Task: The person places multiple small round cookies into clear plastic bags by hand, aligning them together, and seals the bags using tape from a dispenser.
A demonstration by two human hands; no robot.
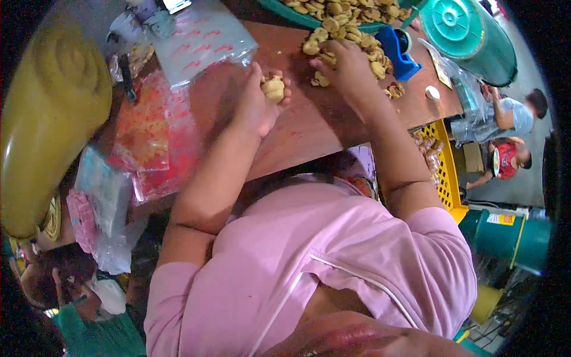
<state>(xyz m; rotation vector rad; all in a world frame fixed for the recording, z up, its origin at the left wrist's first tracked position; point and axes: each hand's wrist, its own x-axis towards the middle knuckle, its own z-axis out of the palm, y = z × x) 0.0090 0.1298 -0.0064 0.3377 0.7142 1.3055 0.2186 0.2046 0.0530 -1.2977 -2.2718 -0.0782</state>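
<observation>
In my left hand I hold a small stack of round, pale-yellow cookies, with the fingers curled around them above the reddish-brown tabletop. My right hand reaches into a loose pile of similar cookies spilled over the table's far side. Its fingers are bent down over the pile's near edge; whether a cookie is between them is hidden. Behind the pile, more cookies fill a wide green basin. A blue tape dispenser stands against the pile's right side.
Printed clear plastic bags and red-stained plastic sheets lie to the left. A white cap sits near the right edge. A yellow crate with packed goods is below it. Green drums and other people are farther off.
</observation>
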